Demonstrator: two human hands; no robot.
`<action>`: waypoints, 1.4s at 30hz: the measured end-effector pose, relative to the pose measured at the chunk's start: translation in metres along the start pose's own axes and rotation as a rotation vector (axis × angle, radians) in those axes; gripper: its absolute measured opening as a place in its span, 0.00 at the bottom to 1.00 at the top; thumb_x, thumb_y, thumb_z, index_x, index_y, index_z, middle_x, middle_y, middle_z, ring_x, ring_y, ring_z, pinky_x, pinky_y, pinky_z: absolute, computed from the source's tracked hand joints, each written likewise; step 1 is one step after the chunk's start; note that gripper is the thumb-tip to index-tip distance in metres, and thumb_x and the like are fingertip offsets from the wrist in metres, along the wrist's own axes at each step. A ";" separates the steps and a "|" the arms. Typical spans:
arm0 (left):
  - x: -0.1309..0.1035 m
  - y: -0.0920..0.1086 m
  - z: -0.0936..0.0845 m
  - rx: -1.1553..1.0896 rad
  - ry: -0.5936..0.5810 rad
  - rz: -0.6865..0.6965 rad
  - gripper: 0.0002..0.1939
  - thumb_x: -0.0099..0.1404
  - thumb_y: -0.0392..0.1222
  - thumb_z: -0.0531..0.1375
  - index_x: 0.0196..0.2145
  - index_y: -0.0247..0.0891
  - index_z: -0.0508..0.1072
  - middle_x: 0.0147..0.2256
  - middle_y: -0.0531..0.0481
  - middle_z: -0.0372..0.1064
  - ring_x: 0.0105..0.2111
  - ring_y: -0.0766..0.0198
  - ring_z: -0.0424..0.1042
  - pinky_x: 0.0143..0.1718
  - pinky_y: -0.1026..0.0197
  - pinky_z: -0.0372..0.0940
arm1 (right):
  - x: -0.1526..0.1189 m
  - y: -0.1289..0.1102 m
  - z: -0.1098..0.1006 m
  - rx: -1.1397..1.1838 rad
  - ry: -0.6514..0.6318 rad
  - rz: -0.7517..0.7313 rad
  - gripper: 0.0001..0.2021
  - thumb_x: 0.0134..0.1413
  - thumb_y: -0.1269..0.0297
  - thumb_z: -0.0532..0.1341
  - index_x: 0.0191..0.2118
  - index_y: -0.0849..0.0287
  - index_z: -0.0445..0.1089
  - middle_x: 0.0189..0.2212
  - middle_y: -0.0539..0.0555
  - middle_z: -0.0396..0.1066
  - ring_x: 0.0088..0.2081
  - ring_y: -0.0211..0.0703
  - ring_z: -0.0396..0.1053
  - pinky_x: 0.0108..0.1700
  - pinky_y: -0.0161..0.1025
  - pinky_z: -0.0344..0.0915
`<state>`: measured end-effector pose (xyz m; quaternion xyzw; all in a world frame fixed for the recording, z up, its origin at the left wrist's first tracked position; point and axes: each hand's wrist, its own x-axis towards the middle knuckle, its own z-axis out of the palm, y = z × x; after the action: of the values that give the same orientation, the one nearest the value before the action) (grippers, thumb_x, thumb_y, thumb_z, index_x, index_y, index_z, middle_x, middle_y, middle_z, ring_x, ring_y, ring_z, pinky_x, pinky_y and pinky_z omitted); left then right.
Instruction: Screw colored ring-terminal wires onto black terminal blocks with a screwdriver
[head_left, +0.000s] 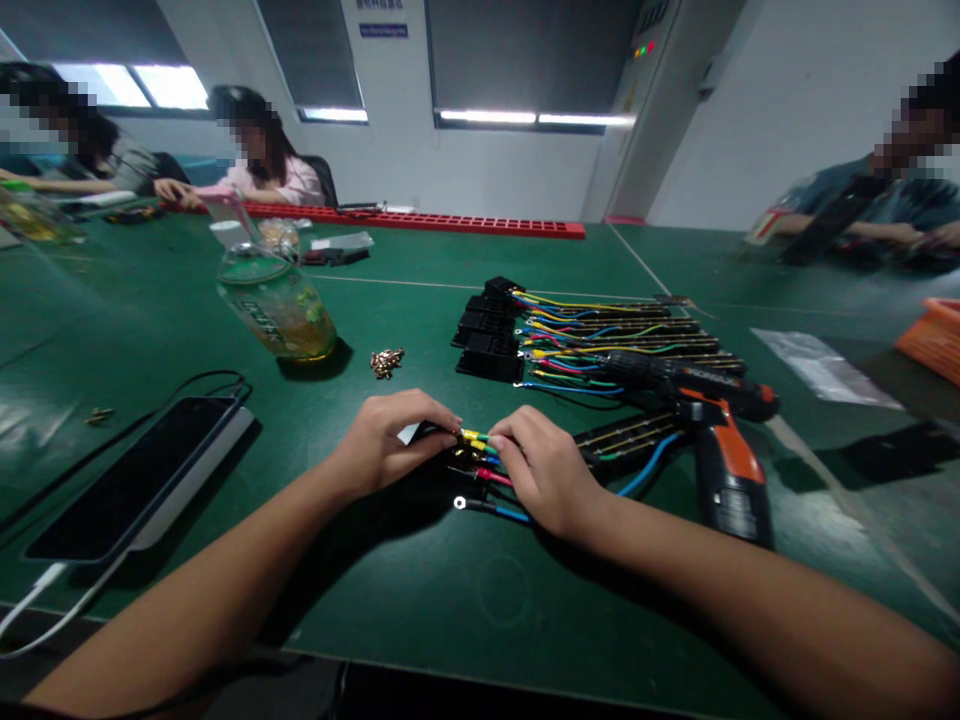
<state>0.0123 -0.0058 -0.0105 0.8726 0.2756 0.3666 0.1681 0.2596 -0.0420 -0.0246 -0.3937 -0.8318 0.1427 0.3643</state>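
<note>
My left hand [397, 440] is closed, its thumb and fingers pinching a dark part at the left end of some coloured wires. Close to its right, my right hand [544, 470] pinches the green-and-yellow wires near their yellow sleeves. Below the fingers, a red-sleeved wire [495, 478] and a blue wire with a ring terminal [460, 504] stick out to the left. A black strip assembly [630, 440] lies to the right of my right hand. Several wired black assemblies [491, 330] lie in a row behind. A small pile of brass-coloured screws [387, 362] sits beyond my left hand.
An orange-black power drill [731, 450] lies at the right, its front over the assemblies. A phone on a white block [142, 480] with cables is at left. A jar [281, 310] stands behind. An orange basket [934, 340] is far right. Other people sit across the table.
</note>
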 end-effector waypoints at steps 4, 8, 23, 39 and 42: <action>0.000 0.001 -0.001 -0.002 0.004 0.002 0.03 0.68 0.36 0.66 0.41 0.37 0.80 0.39 0.46 0.82 0.38 0.61 0.81 0.42 0.60 0.74 | 0.000 0.000 -0.001 -0.003 0.012 -0.004 0.09 0.71 0.68 0.54 0.39 0.60 0.69 0.35 0.55 0.71 0.37 0.41 0.69 0.42 0.39 0.64; 0.001 0.002 0.000 0.009 0.019 0.006 0.02 0.68 0.36 0.65 0.39 0.37 0.80 0.37 0.47 0.82 0.37 0.61 0.80 0.41 0.60 0.73 | 0.000 -0.001 -0.001 0.005 0.008 -0.013 0.09 0.70 0.67 0.55 0.38 0.60 0.70 0.34 0.54 0.71 0.37 0.41 0.69 0.41 0.39 0.64; 0.000 0.007 -0.002 0.045 -0.013 -0.010 0.03 0.69 0.37 0.64 0.40 0.37 0.78 0.35 0.49 0.79 0.34 0.63 0.77 0.38 0.62 0.71 | -0.001 0.000 -0.002 -0.036 -0.009 -0.062 0.09 0.69 0.66 0.58 0.42 0.59 0.76 0.36 0.54 0.71 0.38 0.40 0.70 0.42 0.38 0.66; -0.003 -0.001 -0.003 0.078 -0.056 0.024 0.12 0.70 0.46 0.64 0.47 0.37 0.75 0.41 0.45 0.78 0.41 0.58 0.76 0.44 0.57 0.71 | -0.001 -0.003 -0.004 -0.179 0.049 -0.104 0.09 0.68 0.66 0.58 0.39 0.59 0.76 0.33 0.55 0.71 0.37 0.44 0.65 0.40 0.43 0.63; -0.004 -0.003 -0.007 0.103 -0.099 0.033 0.14 0.70 0.47 0.64 0.49 0.37 0.74 0.43 0.43 0.78 0.43 0.57 0.76 0.46 0.56 0.71 | -0.001 -0.004 -0.005 -0.183 0.032 -0.095 0.11 0.69 0.66 0.57 0.39 0.60 0.77 0.32 0.56 0.69 0.36 0.44 0.64 0.40 0.42 0.62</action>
<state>0.0042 -0.0054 -0.0097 0.9017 0.2708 0.3109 0.1303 0.2617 -0.0458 -0.0196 -0.3879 -0.8530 0.0426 0.3466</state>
